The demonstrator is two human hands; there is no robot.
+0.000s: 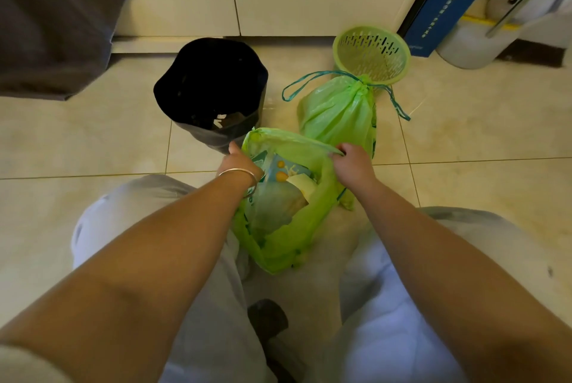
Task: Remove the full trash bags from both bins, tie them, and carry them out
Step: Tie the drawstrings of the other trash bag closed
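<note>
An open green trash bag full of packaging sits on the floor between my knees. My left hand, with a bangle at the wrist, grips the left side of its rim. My right hand pinches the right side of the rim. Behind it stands a second green bag, its mouth cinched shut by a teal drawstring. A black bin lined with a dark bag stands at the left. A green slotted bin with nothing in it stands behind the tied bag.
White cabinet drawers run along the back. A grey fabric-covered piece of furniture is at the far left. A blue box and white containers stand at the back right. The floor is beige tile.
</note>
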